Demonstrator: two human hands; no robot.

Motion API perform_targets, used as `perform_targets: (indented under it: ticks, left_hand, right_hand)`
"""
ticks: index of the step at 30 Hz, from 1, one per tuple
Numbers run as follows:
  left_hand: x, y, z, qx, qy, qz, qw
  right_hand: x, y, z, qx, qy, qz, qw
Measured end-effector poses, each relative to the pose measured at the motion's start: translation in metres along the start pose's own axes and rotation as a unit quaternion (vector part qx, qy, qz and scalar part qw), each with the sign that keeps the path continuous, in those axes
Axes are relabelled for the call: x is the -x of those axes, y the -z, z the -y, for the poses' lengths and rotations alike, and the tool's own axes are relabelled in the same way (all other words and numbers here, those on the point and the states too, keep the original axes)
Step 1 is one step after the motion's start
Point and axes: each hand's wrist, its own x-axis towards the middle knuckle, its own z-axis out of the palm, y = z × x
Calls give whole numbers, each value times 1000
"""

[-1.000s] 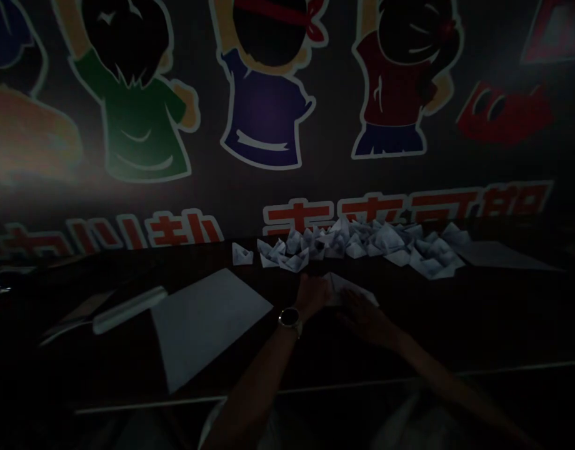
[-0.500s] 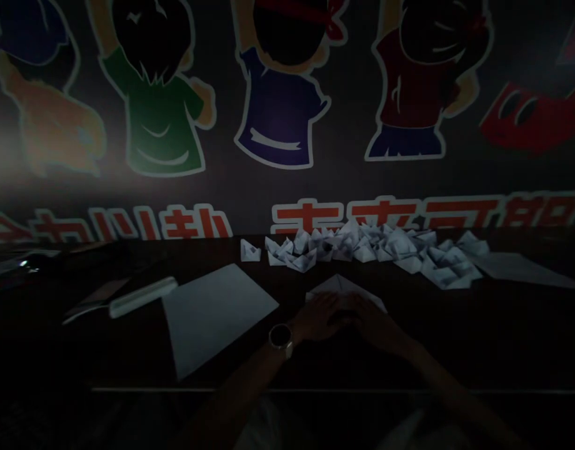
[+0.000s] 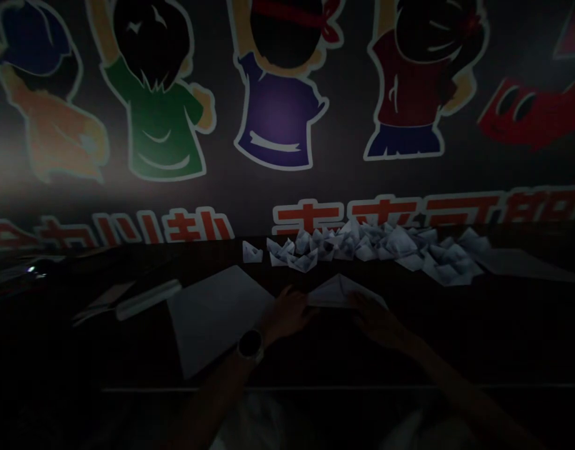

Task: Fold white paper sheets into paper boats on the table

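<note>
The left hand (image 3: 287, 314), wearing a wristwatch (image 3: 250, 343), is resting just beside a folded paper piece (image 3: 337, 292), and the right hand (image 3: 376, 322) is lying against its right edge; both look open, though the dimness may be hiding a pinch. The paper is sitting on the dark counter (image 3: 325, 350), below a long heap of finished paper boats (image 3: 381, 247). An unfolded sheet (image 3: 217, 319) is lying to the left, near a white roll (image 3: 149, 299).
</note>
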Motion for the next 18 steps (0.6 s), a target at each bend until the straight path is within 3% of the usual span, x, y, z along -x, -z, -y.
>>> perform_targets:
  ticks: [4, 8, 12, 18]
  left_hand:
    - [-40, -3, -10, -11, 30, -80, 996]
    - [-70, -24, -16, 65, -84, -15, 994]
    - [-77, -41, -14, 88, -78, -2, 993]
    - [-75, -37, -17, 64, -59, 22, 996]
  right_hand:
    - [-2, 5, -1, -17, 5, -6, 1000]
    - [-8, 17, -6, -32, 21, -3, 999]
    - [-22, 30, -17, -62, 56, 5, 996]
    - [-40, 30, -31, -60, 51, 2, 997]
